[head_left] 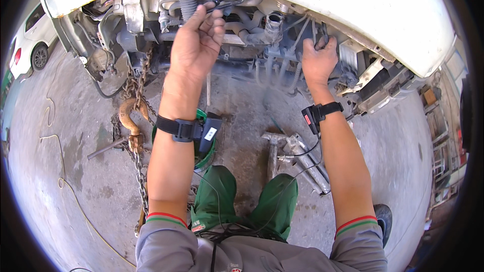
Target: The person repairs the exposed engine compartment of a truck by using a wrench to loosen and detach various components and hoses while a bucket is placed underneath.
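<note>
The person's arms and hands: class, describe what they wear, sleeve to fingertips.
The grey short sleeves end in red and green trim. The left forearm wears a buckled black strap with a dark box bearing a white label. The right forearm wears another strap with a black box showing a red patch. The left hand and right hand are gloveless.

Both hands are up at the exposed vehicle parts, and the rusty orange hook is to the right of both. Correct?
Wrong side: the rusty orange hook is left of both hands, per the head view. Hands at the exposed vehicle parts: right.
</note>
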